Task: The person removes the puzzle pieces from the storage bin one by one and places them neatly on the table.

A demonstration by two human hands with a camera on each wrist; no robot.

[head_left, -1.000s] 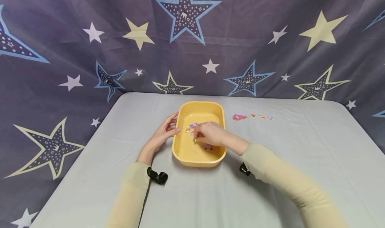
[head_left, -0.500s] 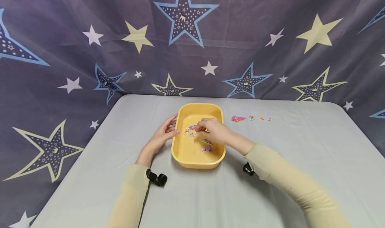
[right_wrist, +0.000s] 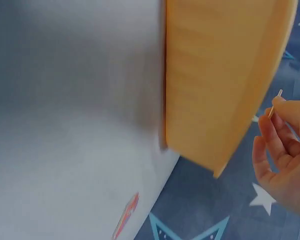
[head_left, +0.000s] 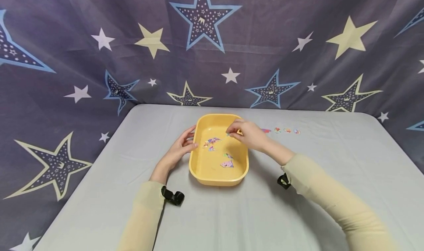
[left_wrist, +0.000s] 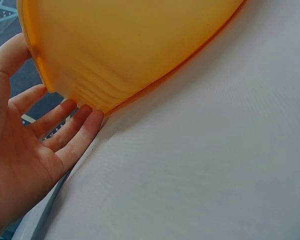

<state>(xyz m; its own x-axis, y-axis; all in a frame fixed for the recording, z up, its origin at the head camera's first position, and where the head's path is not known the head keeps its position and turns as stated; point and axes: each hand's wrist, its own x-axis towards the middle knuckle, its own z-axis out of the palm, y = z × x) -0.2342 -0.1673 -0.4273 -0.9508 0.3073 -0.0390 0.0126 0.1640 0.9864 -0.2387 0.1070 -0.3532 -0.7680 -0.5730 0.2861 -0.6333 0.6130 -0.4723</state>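
Note:
A yellow plastic tub [head_left: 202, 176] holds several flat, brightly printed puzzle pieces [head_left: 227, 164] on its floor. My left hand [head_left: 176, 148] grips the tub's left side, thumb over the rim and fingertips against the outer wall; the left wrist view shows the fingers spread along that wall [left_wrist: 140, 45]. Above the tub's right rim, my right hand [head_left: 250, 135] pinches a small puzzle piece [head_left: 228, 134] between thumb and fingertips. Seen edge-on in the right wrist view, that piece [right_wrist: 275, 103] is thin and tan; its printed face is mostly hidden.
Right of the tub, a row of flat pieces lies on the grey-covered table [head_left: 324, 177]: a red-purple one [head_left: 266, 130], partly behind my right hand, and three smaller ones [head_left: 287, 130]. A star-patterned curtain [head_left: 232, 45] hangs behind the table's far edge.
My right hand has risen from among the pieces in the tub and moved right and back to the rim, carrying one piece. The left hand stays at the tub's side.

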